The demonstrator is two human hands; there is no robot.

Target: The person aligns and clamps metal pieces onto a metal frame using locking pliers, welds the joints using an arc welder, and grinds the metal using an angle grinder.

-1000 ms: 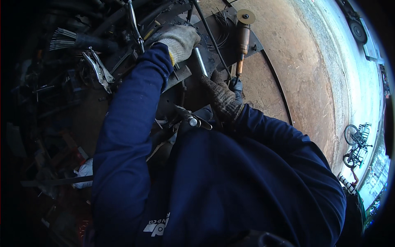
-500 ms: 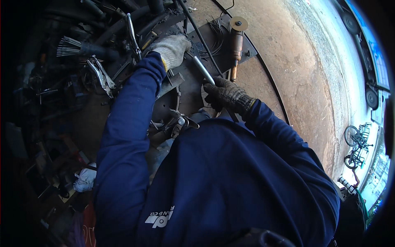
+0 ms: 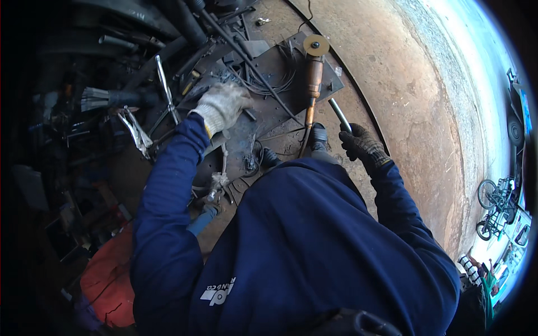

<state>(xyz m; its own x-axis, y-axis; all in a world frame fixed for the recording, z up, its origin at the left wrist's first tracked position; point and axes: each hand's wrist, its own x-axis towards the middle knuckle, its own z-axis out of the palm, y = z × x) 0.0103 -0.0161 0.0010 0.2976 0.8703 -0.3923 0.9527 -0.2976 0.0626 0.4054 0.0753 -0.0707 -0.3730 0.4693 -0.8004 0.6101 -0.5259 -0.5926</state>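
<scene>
My left hand (image 3: 223, 105), in a pale knit glove, is low over a dark metal work surface (image 3: 238, 147) strewn with black grit. Its fingers are curled, and the palm side is hidden. A short dark metal piece (image 3: 249, 115) lies against or just beside the fingers; I cannot tell whether they grip it. Out to the right, past the plate's edge, my right hand (image 3: 361, 144), in a dark knit glove, is closed around a slim silver metal rod (image 3: 339, 113). The rod points up and away, and its lower part is hidden in the fist.
A copper-coloured grinder (image 3: 314, 78) with a tan disc lies on a metal plate (image 3: 332, 85) with thin wires. At left are locking pliers (image 3: 136, 133), a long-handled clamp (image 3: 163, 78) and a wire bundle (image 3: 94, 99). Orange cloth (image 3: 109, 283) is lower left. A bicycle (image 3: 496, 207) stands far right.
My right hand has swung right with the rod, away from the work surface. My left hand has drawn slightly nearer and to the left. The head view has shifted, and my shoes now show.
</scene>
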